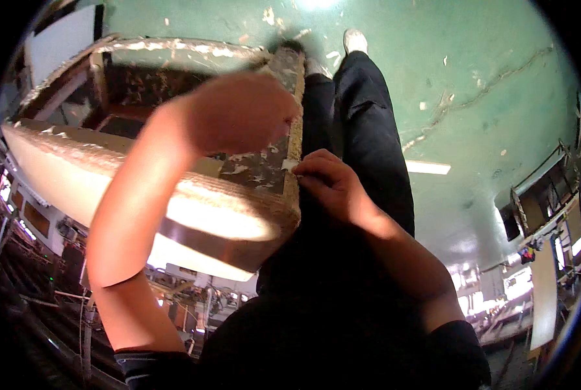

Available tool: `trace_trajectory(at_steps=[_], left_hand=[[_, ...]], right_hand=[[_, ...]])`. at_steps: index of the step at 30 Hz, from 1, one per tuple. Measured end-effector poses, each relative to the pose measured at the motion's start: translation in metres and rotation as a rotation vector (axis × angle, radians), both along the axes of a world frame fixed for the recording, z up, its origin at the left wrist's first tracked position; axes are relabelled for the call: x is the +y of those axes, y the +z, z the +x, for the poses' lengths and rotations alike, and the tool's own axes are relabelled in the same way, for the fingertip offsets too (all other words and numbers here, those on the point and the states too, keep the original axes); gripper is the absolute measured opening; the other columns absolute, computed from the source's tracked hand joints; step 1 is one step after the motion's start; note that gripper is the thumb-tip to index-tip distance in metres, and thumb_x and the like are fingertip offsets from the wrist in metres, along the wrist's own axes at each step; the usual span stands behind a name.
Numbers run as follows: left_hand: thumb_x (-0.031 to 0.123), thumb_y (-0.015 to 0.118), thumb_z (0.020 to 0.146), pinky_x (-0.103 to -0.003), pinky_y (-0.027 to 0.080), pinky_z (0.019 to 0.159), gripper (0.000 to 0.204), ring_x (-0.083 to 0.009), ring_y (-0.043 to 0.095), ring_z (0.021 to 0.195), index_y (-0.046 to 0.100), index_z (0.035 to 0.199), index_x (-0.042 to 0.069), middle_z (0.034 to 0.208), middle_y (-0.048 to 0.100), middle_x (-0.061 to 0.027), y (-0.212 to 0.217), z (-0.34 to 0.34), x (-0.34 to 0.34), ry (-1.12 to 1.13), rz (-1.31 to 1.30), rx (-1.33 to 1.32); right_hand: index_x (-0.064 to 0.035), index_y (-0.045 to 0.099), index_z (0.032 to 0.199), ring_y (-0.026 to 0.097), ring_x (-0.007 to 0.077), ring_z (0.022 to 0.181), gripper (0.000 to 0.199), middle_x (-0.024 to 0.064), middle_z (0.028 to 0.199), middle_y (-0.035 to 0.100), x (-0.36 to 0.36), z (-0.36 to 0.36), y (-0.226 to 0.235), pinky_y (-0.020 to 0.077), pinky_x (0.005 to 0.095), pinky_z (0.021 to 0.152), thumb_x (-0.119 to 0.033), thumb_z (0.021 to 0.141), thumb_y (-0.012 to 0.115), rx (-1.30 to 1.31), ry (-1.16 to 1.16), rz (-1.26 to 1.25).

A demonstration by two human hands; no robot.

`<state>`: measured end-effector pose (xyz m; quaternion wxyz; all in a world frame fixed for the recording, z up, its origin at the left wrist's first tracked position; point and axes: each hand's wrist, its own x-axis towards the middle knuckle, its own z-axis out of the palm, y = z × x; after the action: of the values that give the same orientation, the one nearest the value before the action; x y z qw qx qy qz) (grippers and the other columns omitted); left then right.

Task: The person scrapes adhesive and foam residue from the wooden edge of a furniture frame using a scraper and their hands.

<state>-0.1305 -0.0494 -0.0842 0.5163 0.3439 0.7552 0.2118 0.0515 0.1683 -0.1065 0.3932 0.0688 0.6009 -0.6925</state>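
Observation:
A large box-like furniture frame (229,214) lies on its side at my left, with open bays and a pale smooth panel along its near side. Ragged tan padding and whitish scraps cling to its edges. My left hand (242,114) hovers over the frame's right end, blurred by motion, its fingers turned away from view. At the frame's right edge, my right hand (333,182) is closed in a pinch, thumb against fingers, at a small white scrap (290,164) on the padded rim. The scrap's exact kind is too small to tell.
Green floor (459,58) with scattered bits and a long crack stretches ahead and to the right. My legs in dark trousers (375,130) stand right against the frame. A white board (63,45) leans at the far left. Workshop equipment (544,195) lines the right side.

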Motion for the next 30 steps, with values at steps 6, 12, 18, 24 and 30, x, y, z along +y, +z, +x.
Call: trace_trajectory(at_steps=[6, 12, 18, 24, 30], left_hand=[[0.016, 0.067, 0.081, -0.049, 0.060, 0.071, 0.017, -0.0368, 0.076, 0.085, 0.079, 0.084, 0.004, 0.086, 0.076, -0.0190, 0.000, 0.048, 0.024, -0.206, -0.167, -0.005], [0.022, 0.067, 0.083, -0.049, 0.059, 0.073, 0.021, -0.0364, 0.075, 0.087, 0.078, 0.085, 0.004, 0.090, 0.076, -0.0202, -0.007, 0.089, 0.021, -0.042, -0.105, 0.144], [0.029, 0.070, 0.079, -0.050, 0.058, 0.075, 0.026, -0.0377, 0.074, 0.086, 0.075, 0.081, 0.004, 0.088, 0.074, -0.0209, 0.046, 0.116, 0.029, 0.542, -0.178, 0.319], [0.026, 0.072, 0.075, -0.048, 0.058, 0.084, 0.030, -0.0358, 0.073, 0.101, 0.078, 0.096, 0.005, 0.105, 0.076, -0.0205, 0.083, 0.110, 0.048, 0.558, -0.408, 0.233], [0.029, 0.066, 0.080, -0.052, 0.058, 0.084, 0.036, -0.0399, 0.072, 0.101, 0.075, 0.104, 0.003, 0.108, 0.073, -0.0224, 0.094, 0.116, 0.048, 0.600, -0.350, 0.344]], right_hand=[[-0.0035, 0.072, 0.107, 0.068, 0.0312, 0.099, 0.015, 0.0152, 0.105, 0.070, -0.003, -0.002, -0.006, 0.0533, 0.0396, 0.091, -0.011, 0.094, 0.069, 0.208, 0.133, 0.167], [-0.0097, 0.073, 0.102, 0.069, 0.0349, 0.101, 0.019, 0.0161, 0.104, 0.072, -0.004, -0.007, -0.014, 0.0548, 0.0471, 0.086, -0.017, 0.099, 0.056, 0.567, 0.446, 0.372], [-0.0037, 0.075, 0.095, 0.070, 0.0413, 0.083, 0.020, 0.0210, 0.093, 0.072, 0.000, -0.033, -0.018, 0.0564, 0.0514, 0.075, -0.020, 0.089, 0.065, 0.932, 0.765, 0.401], [-0.0025, 0.074, 0.083, 0.069, 0.0455, 0.075, 0.031, 0.0240, 0.080, 0.070, -0.007, -0.048, -0.002, 0.0572, 0.0537, 0.072, -0.034, 0.082, 0.071, 0.982, 0.798, 0.420], [-0.0077, 0.077, 0.101, 0.071, 0.0430, 0.093, 0.036, 0.0231, 0.098, 0.074, -0.012, -0.058, 0.007, 0.0571, 0.0520, 0.083, -0.039, 0.084, 0.069, 0.833, 0.821, 0.371]])
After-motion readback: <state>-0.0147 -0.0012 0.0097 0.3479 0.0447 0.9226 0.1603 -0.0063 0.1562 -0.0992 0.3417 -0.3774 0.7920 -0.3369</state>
